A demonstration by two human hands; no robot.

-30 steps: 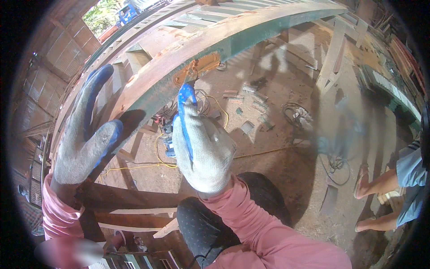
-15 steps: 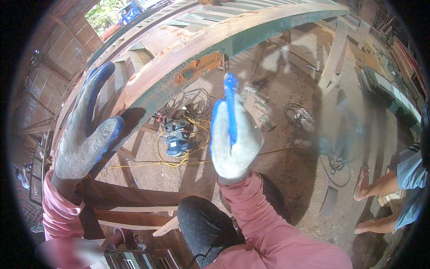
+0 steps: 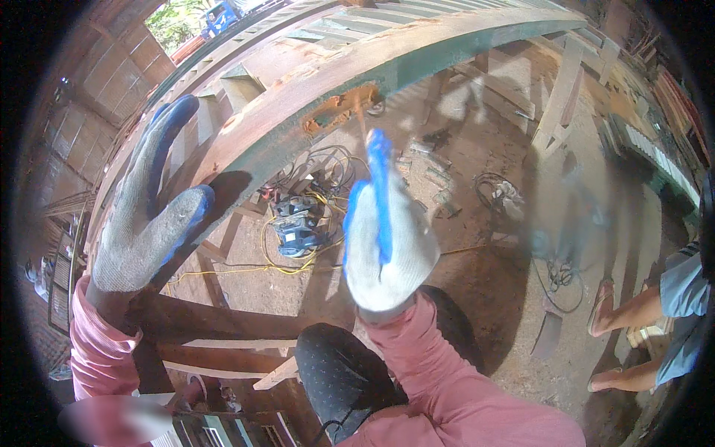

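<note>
My left hand (image 3: 141, 223), in a grey glove with blue palm coating, rests over the near left end of the long wooden beam (image 3: 279, 115), thumb and fingers spread apart. Orange-brown filler (image 3: 339, 108) lies in a rough, uneven patch on the beam's greenish side face. My right hand (image 3: 391, 246), gloved alike, is closed with its thumb stretched forward. From its grip a thin putty knife (image 3: 362, 118) reaches up to the right part of the filler. Its blade shows almost edge-on, and the fingers hide the handle.
Below the beam a blue power tool (image 3: 298, 231) lies among tangled cables, with a yellow cord (image 3: 253, 271) along the ground. Wooden slats (image 3: 357, 21) span behind the beam. A person's bare legs (image 3: 633, 309) stand at the right. Wooden trestle legs (image 3: 562, 93) prop the far end.
My right hand has shifted slightly left and tilted, its blade tip moving left over the filler. My left hand keeps its place on the beam, and the whole view has shifted a little.
</note>
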